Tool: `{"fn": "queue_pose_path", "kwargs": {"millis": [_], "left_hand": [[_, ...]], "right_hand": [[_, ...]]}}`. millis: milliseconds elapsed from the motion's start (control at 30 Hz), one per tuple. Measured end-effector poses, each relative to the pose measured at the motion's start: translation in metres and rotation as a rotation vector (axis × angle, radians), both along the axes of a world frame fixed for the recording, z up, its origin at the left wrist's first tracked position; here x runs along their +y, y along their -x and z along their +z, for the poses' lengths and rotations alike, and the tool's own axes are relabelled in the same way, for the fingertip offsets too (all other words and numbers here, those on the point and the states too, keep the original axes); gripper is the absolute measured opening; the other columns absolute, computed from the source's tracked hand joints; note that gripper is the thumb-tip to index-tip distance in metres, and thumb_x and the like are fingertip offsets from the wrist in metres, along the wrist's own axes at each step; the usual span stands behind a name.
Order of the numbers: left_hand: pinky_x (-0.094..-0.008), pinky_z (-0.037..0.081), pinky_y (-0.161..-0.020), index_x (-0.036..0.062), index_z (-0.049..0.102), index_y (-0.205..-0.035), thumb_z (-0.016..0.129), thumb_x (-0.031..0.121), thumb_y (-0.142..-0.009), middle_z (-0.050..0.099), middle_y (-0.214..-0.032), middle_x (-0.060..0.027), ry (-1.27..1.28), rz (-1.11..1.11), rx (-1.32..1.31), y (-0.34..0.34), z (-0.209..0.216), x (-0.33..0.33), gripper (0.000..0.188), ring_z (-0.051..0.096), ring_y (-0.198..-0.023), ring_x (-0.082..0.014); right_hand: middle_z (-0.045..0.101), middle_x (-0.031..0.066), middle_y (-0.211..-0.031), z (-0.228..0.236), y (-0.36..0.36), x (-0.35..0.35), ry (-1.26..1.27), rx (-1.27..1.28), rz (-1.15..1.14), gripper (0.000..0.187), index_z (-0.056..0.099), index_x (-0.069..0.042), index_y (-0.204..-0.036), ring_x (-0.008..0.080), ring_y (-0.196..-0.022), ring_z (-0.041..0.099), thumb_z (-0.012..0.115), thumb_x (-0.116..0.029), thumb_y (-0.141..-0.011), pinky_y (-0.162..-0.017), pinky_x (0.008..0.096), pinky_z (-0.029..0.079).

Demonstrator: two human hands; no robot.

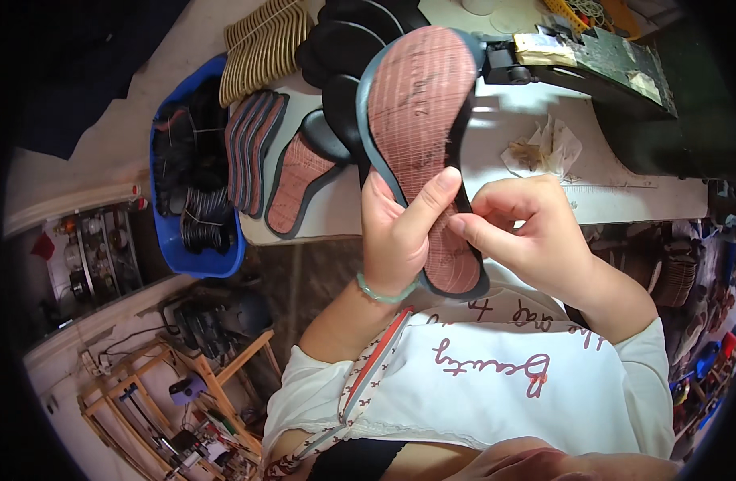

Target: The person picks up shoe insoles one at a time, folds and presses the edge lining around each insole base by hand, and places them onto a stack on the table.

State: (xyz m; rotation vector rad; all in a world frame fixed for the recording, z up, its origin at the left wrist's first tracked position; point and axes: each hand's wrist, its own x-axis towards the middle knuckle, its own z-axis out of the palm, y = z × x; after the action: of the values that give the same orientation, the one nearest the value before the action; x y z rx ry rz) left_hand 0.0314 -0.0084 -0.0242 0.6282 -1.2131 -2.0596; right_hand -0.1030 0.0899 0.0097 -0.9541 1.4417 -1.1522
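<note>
One insole, right of the blue basket, sits in your closed left grip; hold it steady. Your right grip curls half-closed at its edge; whether it pinches anything, I can't tell.

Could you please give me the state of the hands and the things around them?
Pink insole: held up, pink face showing.
Left hand: closed on the insole.
Right hand: fingers curled, thumb at the insole's edge.
Blue bin: holding tied dark bundles.
Tan pieces: stacked in a row.
Paper: crumpled.
</note>
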Motion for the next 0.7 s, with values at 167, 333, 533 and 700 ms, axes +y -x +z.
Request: {"fn": "queue_pose_path", "kwargs": {"millis": [167, 333, 533, 700], "left_hand": [[-0.0255, 0.04, -0.094, -0.0003, 0.049, -0.125, 0.06, 0.007, -0.093, 0.057, -0.119, -0.0057, 0.089, 0.131, 0.004, 0.021, -0.001, -0.003, 0.034, 0.052, -0.104, -0.0102], [-0.0333, 0.045, -0.095, -0.0023, 0.049, -0.122, 0.043, 0.019, -0.102, 0.058, -0.121, -0.0107, 0.044, 0.121, -0.055, 0.042, 0.01, -0.023, 0.03, 0.058, -0.106, -0.017], [-0.0261, 0.047, -0.085, -0.0022, 0.066, -0.099, 0.07, 0.009, -0.084, 0.061, -0.11, -0.0066, 0.092, -0.053, -0.001, 0.085, 0.02, -0.063, 0.02, 0.059, -0.096, -0.011], [-0.0253, 0.047, -0.08, -0.0054, 0.068, -0.089, 0.074, 0.01, -0.079, 0.053, -0.104, -0.0054, 0.302, 0.067, -0.119, 0.118, 0.006, -0.082, 0.02, 0.058, -0.088, -0.0114]], "right_hand": [[0.067, 0.007, -0.072, -0.005, 0.007, 0.003, 0.078, 0.001, -0.093, 0.027, 0.063, 0.005, -0.092, 0.0072, -0.06, 0.059, 0.071, -0.019, -0.085, -0.055, 0.0229, 0.046], [0.063, -0.0002, -0.084, -0.014, 0.025, 0.018, 0.039, -0.316, -0.182, 0.02, 0.06, 0.004, -0.1, 0.0044, -0.074, 0.056, 0.057, -0.016, -0.096, -0.064, 0.0215, 0.046], [0.064, 0.0022, -0.094, -0.013, 0.048, 0.017, 0.088, -0.382, -0.24, 0.025, 0.058, 0.004, -0.109, 0.0061, -0.083, 0.057, 0.054, -0.017, -0.097, -0.076, 0.0236, 0.048], [0.064, 0.0052, -0.103, -0.002, 0.063, 0.014, 0.089, -0.663, -0.273, 0.031, 0.053, 0.004, -0.12, 0.0077, -0.09, 0.059, 0.053, -0.018, -0.098, -0.083, 0.0245, 0.048]]}}
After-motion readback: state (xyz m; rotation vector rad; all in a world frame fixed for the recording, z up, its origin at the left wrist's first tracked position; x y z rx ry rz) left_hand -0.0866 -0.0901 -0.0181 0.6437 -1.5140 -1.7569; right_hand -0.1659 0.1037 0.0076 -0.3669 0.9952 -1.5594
